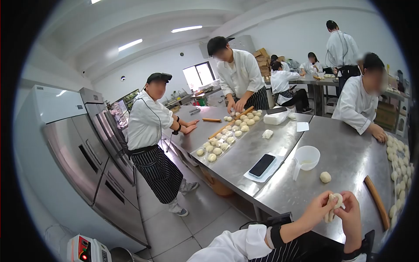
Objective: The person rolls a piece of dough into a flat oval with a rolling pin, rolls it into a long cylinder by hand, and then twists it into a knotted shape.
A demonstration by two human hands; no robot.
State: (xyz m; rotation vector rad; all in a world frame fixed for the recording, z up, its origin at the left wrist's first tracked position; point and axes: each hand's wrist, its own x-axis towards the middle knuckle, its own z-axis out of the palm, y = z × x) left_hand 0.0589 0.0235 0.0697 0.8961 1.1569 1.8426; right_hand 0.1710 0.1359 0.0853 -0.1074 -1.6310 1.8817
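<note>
A piece of pale dough [337,200] is held up between my two hands, over the near edge of the steel table [283,192]. My left hand [321,208] pinches it from the left side, and my right hand [349,212] has its fingers closed on the right side. Just beyond them a round dough ball [325,177] rests on the metal. Farther back stands a clear plastic measuring cup [307,158]. To the right of my hands lies a wooden rolling pin [376,201].
Rows of dough balls [399,174] line the right edge. A phone [262,165] lies on a white tray. More dough balls [230,135] sit across the table, near two co-workers standing there. Another co-worker leans in at right. Steel refrigerators [80,153] stand at left.
</note>
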